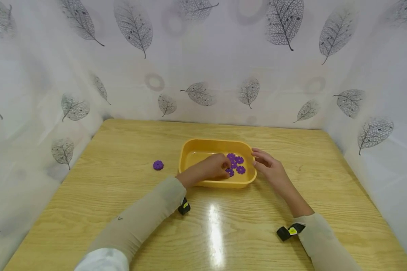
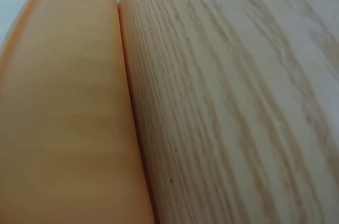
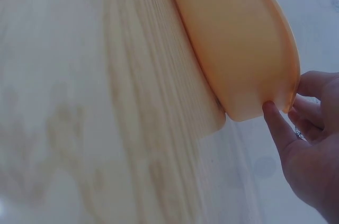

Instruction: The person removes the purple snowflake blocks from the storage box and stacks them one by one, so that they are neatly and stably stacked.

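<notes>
A yellow plastic tray [image 1: 190,158] stands on the table, and several purple flower-shaped discs [image 1: 240,170] lie at its right end. My left hand [image 1: 211,167] reaches over the tray's near rim, fingers curled down at the discs; whether it pinches one is hidden. My right hand [image 1: 273,171] holds the tray's right end. In the right wrist view, the thumb [image 3: 275,121] presses the tray's outer wall [image 3: 238,38] and the other fingers bend at the rim. In the left wrist view, the tray's near wall [image 2: 69,102] fills the left side, with the left hand's work out of sight.
Left of the tray, a small purple flower-shaped piece [image 1: 158,165], perhaps a stack, lies on the wooden table [image 1: 122,150]. White leaf-print cloth [image 1: 207,56] hangs behind and at both sides. A black strap device sits on each wrist.
</notes>
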`<control>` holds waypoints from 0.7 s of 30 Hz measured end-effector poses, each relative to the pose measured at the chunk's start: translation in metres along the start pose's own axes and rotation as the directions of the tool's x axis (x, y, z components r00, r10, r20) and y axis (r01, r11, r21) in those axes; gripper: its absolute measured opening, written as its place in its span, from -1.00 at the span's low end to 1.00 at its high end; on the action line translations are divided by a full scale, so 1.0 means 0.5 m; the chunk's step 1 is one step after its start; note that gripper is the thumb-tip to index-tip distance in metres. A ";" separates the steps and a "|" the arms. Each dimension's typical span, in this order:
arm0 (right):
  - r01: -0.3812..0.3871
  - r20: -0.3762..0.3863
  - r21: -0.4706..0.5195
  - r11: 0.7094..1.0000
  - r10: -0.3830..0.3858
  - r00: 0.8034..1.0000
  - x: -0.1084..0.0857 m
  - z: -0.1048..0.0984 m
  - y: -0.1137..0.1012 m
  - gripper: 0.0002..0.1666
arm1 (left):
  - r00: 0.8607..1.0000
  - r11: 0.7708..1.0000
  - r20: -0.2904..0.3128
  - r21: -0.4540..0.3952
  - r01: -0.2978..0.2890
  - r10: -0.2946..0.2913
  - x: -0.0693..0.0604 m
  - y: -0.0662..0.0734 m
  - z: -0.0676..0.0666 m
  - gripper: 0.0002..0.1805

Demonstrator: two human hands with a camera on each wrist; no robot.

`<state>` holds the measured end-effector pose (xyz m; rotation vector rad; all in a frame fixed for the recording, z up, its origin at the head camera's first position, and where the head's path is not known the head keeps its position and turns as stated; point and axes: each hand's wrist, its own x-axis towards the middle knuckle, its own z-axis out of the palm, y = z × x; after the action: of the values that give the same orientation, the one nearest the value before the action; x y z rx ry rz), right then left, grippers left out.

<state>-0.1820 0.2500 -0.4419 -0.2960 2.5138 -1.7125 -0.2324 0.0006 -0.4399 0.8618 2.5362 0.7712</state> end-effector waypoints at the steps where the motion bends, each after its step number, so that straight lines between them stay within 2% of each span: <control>1: 0.002 -0.002 -0.002 1.000 -0.002 1.000 0.000 0.000 0.000 -0.43 | 1.000 1.000 0.002 0.006 0.002 -0.002 0.000 0.000 0.001 -0.68; 10: 0.007 -0.014 0.000 1.000 -0.007 1.000 -0.001 0.001 -0.002 -0.45 | 1.000 1.000 0.008 0.012 -0.027 0.027 0.000 0.005 0.001 -0.69; 17: 0.004 -0.005 0.004 1.000 -0.004 1.000 -0.002 0.000 -0.001 -0.42 | 1.000 1.000 0.020 0.017 -0.006 0.006 -0.006 0.006 -0.001 -0.73; 21: 0.007 0.000 0.003 1.000 -0.007 1.000 -0.003 0.000 0.000 -0.41 | 0.999 1.000 0.031 0.024 -0.013 0.012 -0.007 0.007 -0.004 -0.71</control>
<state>-0.1808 0.2504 -0.4420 -0.3041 2.5134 -1.7182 -0.2292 0.0000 -0.4359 0.8915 2.5202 0.7260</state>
